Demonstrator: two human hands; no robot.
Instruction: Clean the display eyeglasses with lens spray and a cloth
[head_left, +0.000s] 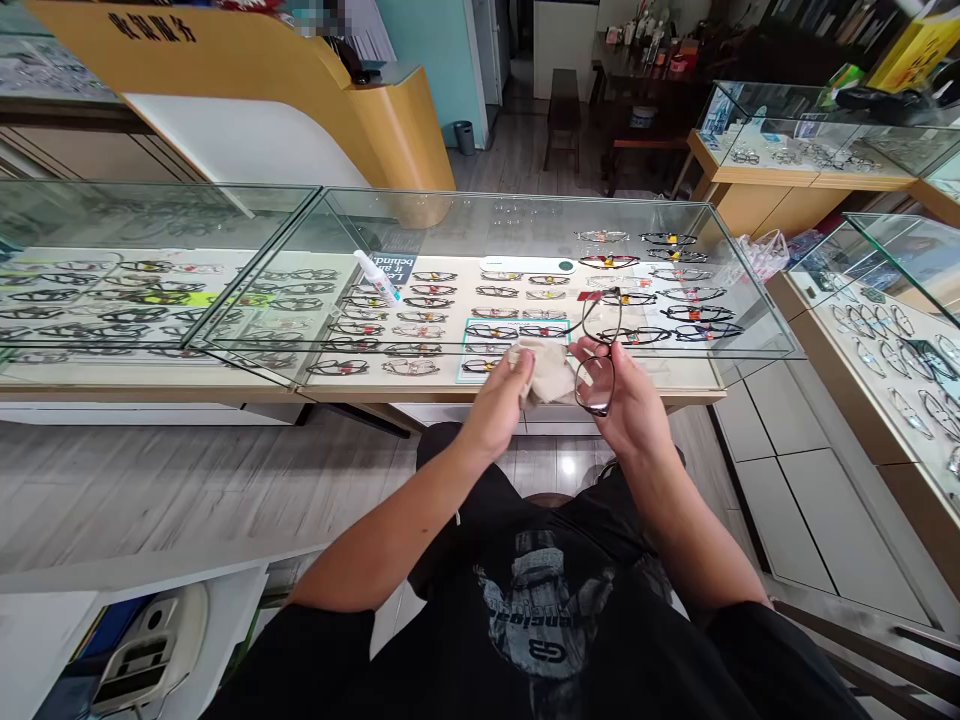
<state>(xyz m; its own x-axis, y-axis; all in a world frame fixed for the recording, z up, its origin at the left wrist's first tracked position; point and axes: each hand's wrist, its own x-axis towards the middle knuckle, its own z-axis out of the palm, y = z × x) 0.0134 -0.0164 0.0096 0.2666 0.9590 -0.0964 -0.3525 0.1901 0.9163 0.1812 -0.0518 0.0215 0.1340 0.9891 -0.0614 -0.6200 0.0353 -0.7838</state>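
Observation:
A pair of dark-rimmed eyeglasses [595, 385] is held up in my right hand [636, 400], one lens above the other, with my fingers around the frame's bridge area. My left hand [496, 403] pinches a crumpled beige cloth [547, 372] between thumb and fingers, just left of the lower lens. Whether the cloth touches the glasses I cannot tell. Both hands are in front of the near edge of a glass display case [525, 265] that has rows of eyeglass frames inside. On the case's top, to the left, stands a white spray bottle [377, 278].
More glass cases with frames run off to the left [90, 300] and stand at the right [900, 330]. Behind the case rises a curved wooden counter [401, 130]. A white shelf unit [217, 620] with a pale device [154, 645] is at lower left.

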